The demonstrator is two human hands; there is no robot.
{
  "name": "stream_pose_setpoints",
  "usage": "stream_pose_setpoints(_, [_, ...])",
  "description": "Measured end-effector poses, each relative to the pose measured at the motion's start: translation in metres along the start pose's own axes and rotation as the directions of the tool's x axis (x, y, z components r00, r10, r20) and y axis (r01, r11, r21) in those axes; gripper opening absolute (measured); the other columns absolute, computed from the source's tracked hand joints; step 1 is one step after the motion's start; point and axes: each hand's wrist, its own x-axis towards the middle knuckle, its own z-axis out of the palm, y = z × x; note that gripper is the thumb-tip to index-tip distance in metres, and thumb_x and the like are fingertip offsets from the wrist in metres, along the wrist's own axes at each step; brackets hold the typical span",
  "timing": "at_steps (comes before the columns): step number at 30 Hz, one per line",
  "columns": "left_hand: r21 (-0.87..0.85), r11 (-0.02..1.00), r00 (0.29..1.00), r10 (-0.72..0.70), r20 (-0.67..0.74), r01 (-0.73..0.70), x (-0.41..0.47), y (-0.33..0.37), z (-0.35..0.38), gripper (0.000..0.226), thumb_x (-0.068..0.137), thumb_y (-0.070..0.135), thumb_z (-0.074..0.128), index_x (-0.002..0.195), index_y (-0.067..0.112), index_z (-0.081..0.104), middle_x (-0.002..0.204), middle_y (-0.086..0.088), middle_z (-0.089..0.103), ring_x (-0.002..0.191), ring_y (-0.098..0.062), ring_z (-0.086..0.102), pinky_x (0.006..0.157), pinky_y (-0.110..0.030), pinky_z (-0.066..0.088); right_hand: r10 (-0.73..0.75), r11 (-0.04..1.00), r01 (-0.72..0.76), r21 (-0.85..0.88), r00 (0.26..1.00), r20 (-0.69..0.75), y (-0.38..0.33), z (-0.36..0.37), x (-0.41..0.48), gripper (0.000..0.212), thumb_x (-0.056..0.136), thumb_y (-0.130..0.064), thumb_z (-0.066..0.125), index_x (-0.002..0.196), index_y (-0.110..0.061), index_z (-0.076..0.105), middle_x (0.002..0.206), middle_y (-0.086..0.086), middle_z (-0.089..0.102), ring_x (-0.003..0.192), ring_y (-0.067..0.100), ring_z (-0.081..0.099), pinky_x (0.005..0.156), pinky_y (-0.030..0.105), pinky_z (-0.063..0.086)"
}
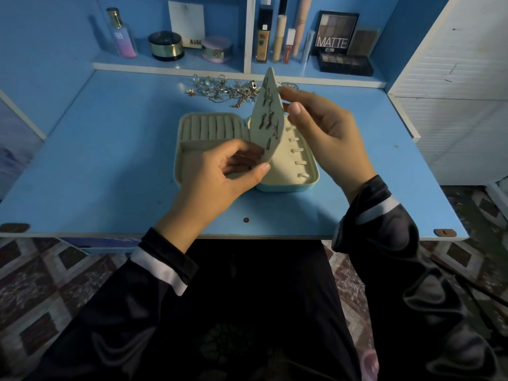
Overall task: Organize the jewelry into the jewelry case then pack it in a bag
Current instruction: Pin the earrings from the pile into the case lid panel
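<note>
An open cream-lined jewelry case [308, 180] lies on the blue desk [110, 166], with ring rolls on its left half and small hooks on its right half. A cream earring panel [259, 116] stands upright over the case's middle, with several earrings pinned to it. My left hand [220, 171] pinches the panel's lower edge. My right hand [324, 133] pinches the panel's upper right edge with thumb and fingertips. A pile of loose silver and gold jewelry [222, 89] lies on the desk behind the case.
A shelf [170, 64] behind the desk holds a perfume bottle [122, 34], jars, foundation tubes [264, 34] and eyeshadow palettes [336, 31]. A white cabinet [453, 92] stands at the right. My dark-sleeved arms and lap fill the foreground.
</note>
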Motion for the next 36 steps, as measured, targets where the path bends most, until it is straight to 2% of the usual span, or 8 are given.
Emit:
stream_pose_setpoints(5, [0.078, 0.997, 1.0, 0.011, 0.021, -0.013, 0.003, 0.0, 0.001, 0.02, 0.084, 0.015, 0.077, 0.102, 0.013, 0.069, 0.103, 0.005, 0.072, 0.096, -0.006, 0.069, 0.093, -0.024, 0.054, 0.011, 1.0, -0.011, -0.02, 1.0, 0.006, 0.0, -0.001, -0.004, 0.032, 0.098, -0.025, 0.054, 0.128, -0.015, 0.059, 0.119, 0.008, 0.069, 0.114, 0.03, 0.06, 0.096, 0.049, 0.049])
stream_pose_setpoints(11, [0.275, 0.954, 0.993, 0.114, 0.039, -0.12, 0.01, -0.002, -0.003, 0.023, 0.091, 0.033, 0.068, 0.109, 0.019, 0.071, 0.107, 0.007, 0.07, 0.101, -0.006, 0.065, 0.092, -0.027, 0.053, 0.037, 0.999, -0.035, -0.026, 0.997, 0.066, 0.007, -0.015, -0.011, 0.04, 0.099, -0.021, 0.052, 0.136, -0.004, 0.052, 0.129, 0.007, 0.062, 0.123, 0.019, 0.057, 0.104, 0.043, 0.046])
stream_pose_setpoints(14, [0.42, 0.888, 0.982, 0.177, 0.06, -0.185, 0.014, -0.002, -0.002, 0.025, 0.097, 0.034, 0.06, 0.113, 0.017, 0.07, 0.11, 0.014, 0.067, 0.101, 0.003, 0.059, 0.089, -0.014, 0.047, 0.041, 0.998, -0.037, -0.054, 0.995, 0.092, 0.013, -0.024, -0.014, 0.044, 0.099, -0.022, 0.051, 0.138, -0.003, 0.049, 0.135, 0.008, 0.058, 0.128, 0.017, 0.053, 0.108, 0.041, 0.043])
stream_pose_setpoints(18, [0.543, 0.819, 0.981, 0.128, 0.143, -0.186, 0.021, -0.003, 0.002, 0.037, 0.098, 0.039, 0.054, 0.128, 0.018, 0.063, 0.131, 0.009, 0.061, 0.116, -0.002, 0.053, 0.09, 0.004, 0.029, 0.042, 0.993, -0.029, -0.118, 0.993, 0.107, 0.021, -0.034, -0.02, 0.045, 0.1, -0.023, 0.047, 0.14, -0.003, 0.047, 0.141, 0.006, 0.052, 0.131, 0.012, 0.049, 0.11, 0.039, 0.041])
stream_pose_setpoints(23, [0.613, 0.768, 0.969, 0.036, 0.243, -0.182, 0.027, -0.003, 0.007, 0.049, 0.1, 0.046, 0.048, 0.143, 0.023, 0.049, 0.151, 0.012, 0.043, 0.134, -0.007, 0.042, 0.1, -0.024, 0.038, 0.057, 0.966, -0.023, -0.257, 0.991, 0.124, 0.035, -0.043, -0.028, 0.048, 0.101, -0.033, 0.041, 0.143, -0.009, 0.045, 0.145, -0.001, 0.049, 0.136, 0.006, 0.042, 0.114, 0.034, 0.035])
stream_pose_setpoints(26, [0.653, 0.733, 0.96, -0.001, 0.281, -0.19, 0.028, -0.002, 0.01, 0.053, 0.1, 0.05, 0.043, 0.147, 0.025, 0.043, 0.154, 0.013, 0.037, 0.138, -0.008, 0.038, 0.102, -0.033, 0.041, 0.07, 0.948, -0.033, -0.315, 0.992, 0.107, 0.044, -0.044, -0.035, 0.047, 0.102, -0.03, 0.038, 0.144, -0.008, 0.043, 0.146, 0.001, 0.047, 0.137, 0.006, 0.039, 0.114, 0.026, 0.032])
stream_pose_setpoints(32, [0.676, 0.709, 0.947, -0.038, 0.319, -0.2, 0.028, -0.005, 0.013, 0.055, 0.099, 0.049, 0.044, 0.147, 0.023, 0.042, 0.156, 0.011, 0.035, 0.142, -0.008, 0.033, 0.108, -0.032, 0.036, 0.128, 0.904, -0.074, -0.421, 0.986, 0.103, 0.056, -0.043, -0.043, 0.043, 0.104, -0.018, 0.039, 0.145, -0.007, 0.039, 0.15, 0.001, 0.038, 0.137, 0.0, 0.029, 0.111, 0.006, 0.019])
stream_pose_setpoints(36, [0.676, 0.711, 0.949, -0.04, 0.312, -0.192, 0.029, -0.008, 0.013, 0.055, 0.098, 0.047, 0.048, 0.147, 0.021, 0.043, 0.155, 0.01, 0.036, 0.14, -0.008, 0.034, 0.108, -0.029, 0.034, 0.146, 0.862, -0.05, -0.505, 0.978, 0.152, 0.067, -0.043, -0.047, 0.044, 0.103, -0.015, 0.04, 0.146, -0.004, 0.037, 0.153, 0.006, 0.034, 0.143, 0.012, 0.028, 0.115, 0.009, 0.014])
